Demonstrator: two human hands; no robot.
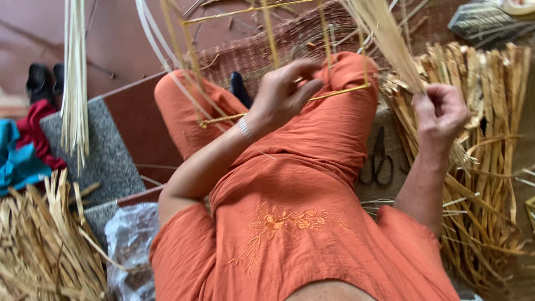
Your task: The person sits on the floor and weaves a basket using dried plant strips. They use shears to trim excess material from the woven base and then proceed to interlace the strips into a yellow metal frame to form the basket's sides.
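Note:
I sit in an orange garment with a yellow wire frame [267, 61] resting across my knees. My left hand [287, 89] lies on the frame's near bar [340, 92], fingers curled around it and a thin strand. My right hand [440, 111] is raised to the right, pinching a pale bundle of dried straw [384, 33] that fans upward. A silver bracelet [244, 128] circles my left wrist.
Black scissors [379, 159] lie on the mat beside my right knee. A heap of dried reeds [490, 145] fills the right side, another reed pile [39, 245] the lower left. Pale strips [75, 78] hang at left. A plastic bag [131, 239], black shoes [44, 78] and coloured cloth [22, 150] lie nearby.

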